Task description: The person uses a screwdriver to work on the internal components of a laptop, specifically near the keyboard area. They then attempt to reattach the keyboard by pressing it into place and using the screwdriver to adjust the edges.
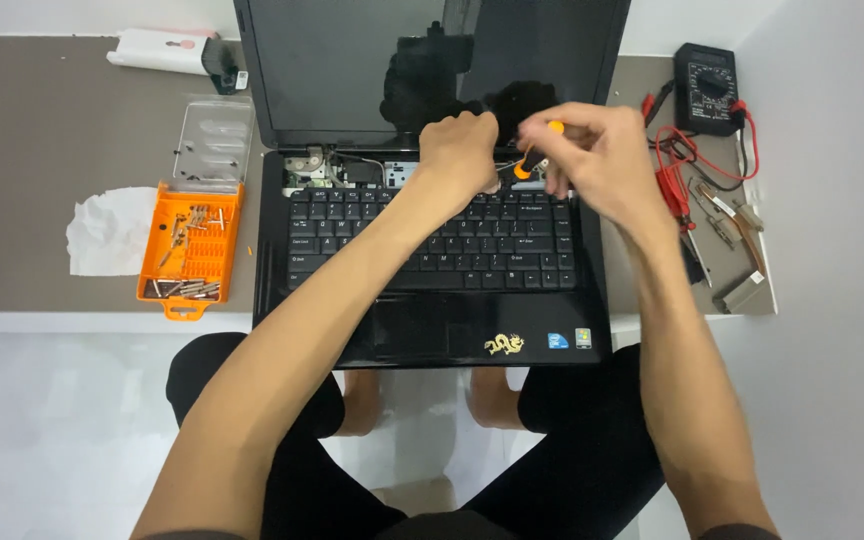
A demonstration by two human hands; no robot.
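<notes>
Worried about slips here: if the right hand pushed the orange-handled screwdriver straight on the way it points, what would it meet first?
Probably the laptop's exposed strip above the keyboard, right beside the left hand. The right hand angles the screwdriver down-left there; the tip and exact depth are hidden.

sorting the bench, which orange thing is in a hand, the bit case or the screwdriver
The screwdriver: the right hand grips it, while the bit case lies untouched.

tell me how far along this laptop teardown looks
Done: the strip above the keyboard is already off, baring parts and wires near the hinge, and the orange bit case lies open. In hand: the right hand works an orange-handled screwdriver at the keyboard's top edge, while the left hand steadies beside it. Left: the keyboard still sits in the laptop, with the screen attached.
</notes>
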